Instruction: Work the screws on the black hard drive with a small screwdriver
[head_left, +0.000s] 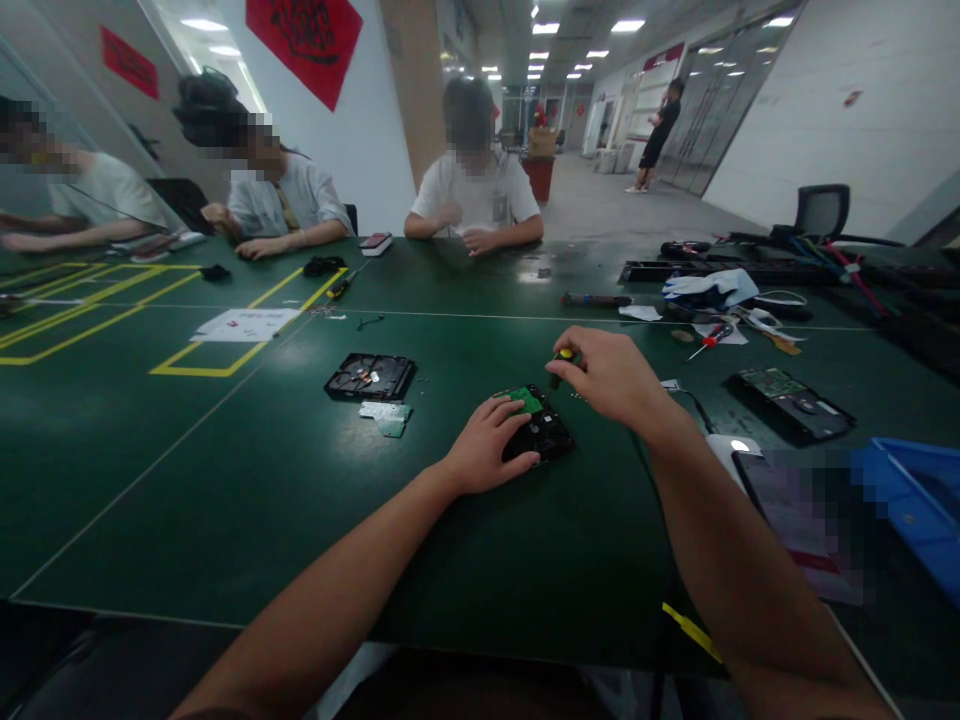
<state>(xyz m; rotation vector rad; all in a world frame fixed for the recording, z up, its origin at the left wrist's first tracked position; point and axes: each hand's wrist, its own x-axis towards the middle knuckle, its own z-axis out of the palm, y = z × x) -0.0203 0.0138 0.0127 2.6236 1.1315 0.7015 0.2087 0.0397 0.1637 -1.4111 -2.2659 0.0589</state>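
A black hard drive (551,437) with a green circuit board (527,399) lies on the green table in front of me. My left hand (487,446) rests on its left side, fingers spread over the casing and board. In my right hand (607,372) is a screwdriver (556,374) with a yellow and black handle, pinched between thumb and fingers. Its shaft points down at the drive's upper edge; whether the tip sits in a screw is too small to tell. To the left lie another hard drive (370,376) and a detached circuit board (387,416).
At right are a third hard drive (791,403), a blue bin (915,500), a tablet-like device (795,520) and a red-handled screwdriver (711,341). Gloves (711,288) and cables lie behind them. Several people sit across the table (225,520); one person stands far back.
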